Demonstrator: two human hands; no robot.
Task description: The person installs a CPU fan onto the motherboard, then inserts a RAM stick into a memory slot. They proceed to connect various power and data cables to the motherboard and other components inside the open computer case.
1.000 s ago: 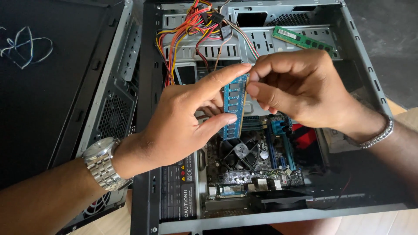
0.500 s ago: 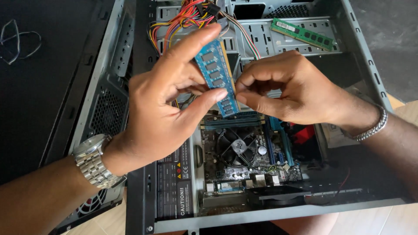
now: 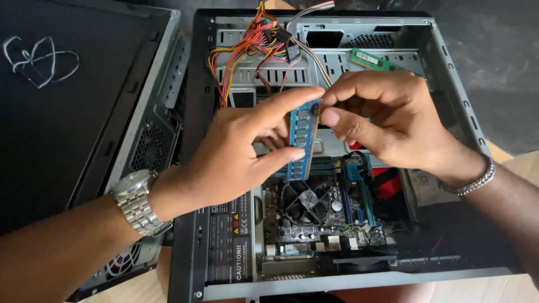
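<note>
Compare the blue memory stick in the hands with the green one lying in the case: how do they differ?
The blue memory stick is held upright between the left hand and right hand, above the cooling fan. The green memory stick lies flat on a metal shelf at the back of the case, untouched. The blue one shows a row of chips; the green one's are hard to make out. Both are long, thin boards.

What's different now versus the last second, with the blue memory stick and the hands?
Both hands, left hand and right hand, kept hold of the blue memory stick and turned it, flat face a moment ago, now nearly edge-on and upright above the motherboard. The green memory stick stayed in the open case.
</note>
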